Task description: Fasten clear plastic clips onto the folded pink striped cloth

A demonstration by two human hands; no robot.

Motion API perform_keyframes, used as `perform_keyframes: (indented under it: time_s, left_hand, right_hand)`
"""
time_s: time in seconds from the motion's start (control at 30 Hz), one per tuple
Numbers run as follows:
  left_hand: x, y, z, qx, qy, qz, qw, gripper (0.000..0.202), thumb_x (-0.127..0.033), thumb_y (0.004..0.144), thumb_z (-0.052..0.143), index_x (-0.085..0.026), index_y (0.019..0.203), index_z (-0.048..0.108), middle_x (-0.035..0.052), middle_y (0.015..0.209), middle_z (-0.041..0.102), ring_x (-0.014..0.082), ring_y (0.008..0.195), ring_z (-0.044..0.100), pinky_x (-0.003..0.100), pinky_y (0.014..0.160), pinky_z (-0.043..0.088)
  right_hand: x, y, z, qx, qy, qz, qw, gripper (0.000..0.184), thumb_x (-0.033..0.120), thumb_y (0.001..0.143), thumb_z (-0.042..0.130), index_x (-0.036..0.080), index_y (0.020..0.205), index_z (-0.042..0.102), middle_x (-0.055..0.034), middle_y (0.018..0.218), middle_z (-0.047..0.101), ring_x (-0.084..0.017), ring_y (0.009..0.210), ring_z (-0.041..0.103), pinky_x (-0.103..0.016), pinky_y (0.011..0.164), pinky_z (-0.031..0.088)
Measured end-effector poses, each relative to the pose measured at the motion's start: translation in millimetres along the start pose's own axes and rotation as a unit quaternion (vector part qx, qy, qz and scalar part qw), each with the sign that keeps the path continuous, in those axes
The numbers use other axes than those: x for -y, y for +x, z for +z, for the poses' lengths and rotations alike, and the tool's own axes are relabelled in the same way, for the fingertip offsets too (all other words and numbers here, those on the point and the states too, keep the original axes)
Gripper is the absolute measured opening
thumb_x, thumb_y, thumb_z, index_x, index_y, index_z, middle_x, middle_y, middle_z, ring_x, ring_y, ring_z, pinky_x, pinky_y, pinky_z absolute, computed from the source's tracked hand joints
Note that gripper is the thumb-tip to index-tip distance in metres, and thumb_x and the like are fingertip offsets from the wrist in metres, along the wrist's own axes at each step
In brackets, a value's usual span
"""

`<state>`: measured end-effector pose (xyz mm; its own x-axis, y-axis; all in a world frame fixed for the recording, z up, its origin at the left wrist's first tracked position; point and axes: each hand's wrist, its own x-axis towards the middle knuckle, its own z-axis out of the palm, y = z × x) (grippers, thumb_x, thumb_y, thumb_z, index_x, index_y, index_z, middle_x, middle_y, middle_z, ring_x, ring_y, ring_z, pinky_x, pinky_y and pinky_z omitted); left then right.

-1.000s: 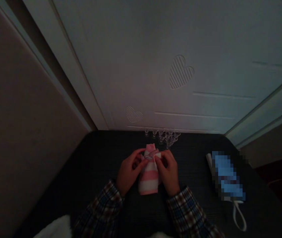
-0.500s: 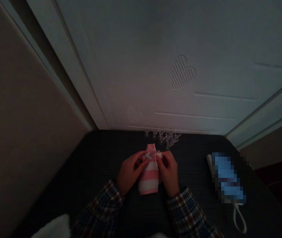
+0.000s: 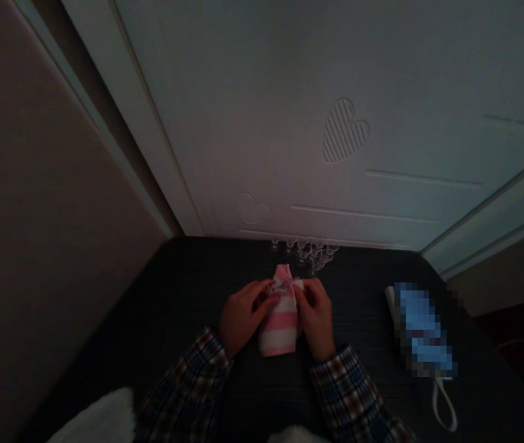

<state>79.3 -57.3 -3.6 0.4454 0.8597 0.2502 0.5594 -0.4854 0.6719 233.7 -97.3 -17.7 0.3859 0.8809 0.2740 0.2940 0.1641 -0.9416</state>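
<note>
Striped cloth (image 3: 277, 339) pinched in my right hand (image 3: 317, 317); left hand (image 3: 242, 315) pinching clear piece (image 3: 281, 288) over cloth; slack grip could drop it.

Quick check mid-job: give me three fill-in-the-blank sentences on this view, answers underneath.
1. Between the left hand and right hand, a clear piece shows against a striped cloth coloured white and ____.
2. Beyond the cloth, small clear pieces stand before a white panel bearing two embossed ____.
3. The blurred blue item lies to the person's ____.

Missing words: pink; hearts; right.
</note>
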Motion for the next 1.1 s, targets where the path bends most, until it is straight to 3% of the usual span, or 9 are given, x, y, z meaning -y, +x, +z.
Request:
perform_keyframes:
  time_s: [0.47, 0.7, 0.9, 1.1]
  left_hand:
    - [-2.9, -1.0, -0.8, -0.013, -0.018, -0.006, 1.000, 0.030, -0.039, 0.083, 0.047, -0.020, 0.104, 0.057, 0.0017, 0.089, 0.062, 0.0126, 0.067, 0.056, 0.025, 0.067, 0.045]
    - [-4.2, 0.6, -3.4, -0.009, -0.099, -0.057, 0.993, 0.030, -0.035, 0.087, 0.039, -0.019, 0.104, 0.057, 0.0028, 0.086, 0.064, 0.0120, 0.063, 0.056, 0.022, 0.058, 0.044]
    - [-6.5, 1.8, -3.4, -0.006, -0.201, -0.083, 0.976, 0.039, -0.033, 0.085, 0.042, -0.022, 0.123, 0.043, 0.0018, 0.085, 0.059, 0.0088, 0.054, 0.052, 0.020, 0.052, 0.043]
    - [-6.1, 3.8, 1.1, 0.049, -0.260, -0.087, 0.960, 0.047, -0.033, 0.080, 0.051, -0.023, 0.125, 0.041, 0.0040, 0.097, 0.058, 0.0091, 0.060, 0.054, 0.019, 0.050, 0.043]
  right_hand:
    - [0.0, 0.5, -1.3, 0.009, 0.000, -0.010, 1.000, 0.011, 0.027, 0.083, 0.050, 0.019, 0.080, 0.058, 0.0002, 0.077, 0.050, -0.013, 0.070, 0.048, -0.024, 0.062, 0.038]
    - [7.0, -2.2, -0.3, 0.033, -0.006, -0.021, 0.999, 0.008, 0.023, 0.082, 0.052, 0.019, 0.077, 0.058, 0.0004, 0.076, 0.049, -0.013, 0.070, 0.048, -0.024, 0.061, 0.038]
    - [9.7, -2.0, 1.2, 0.035, -0.015, -0.028, 0.999, 0.008, 0.022, 0.081, 0.052, 0.019, 0.078, 0.059, 0.0003, 0.078, 0.050, -0.012, 0.071, 0.049, -0.023, 0.062, 0.038]
    - [4.6, 0.0, 0.0, 0.003, -0.020, -0.012, 1.000, 0.011, 0.026, 0.082, 0.051, 0.019, 0.078, 0.059, 0.0002, 0.076, 0.051, -0.013, 0.069, 0.048, -0.024, 0.061, 0.038]
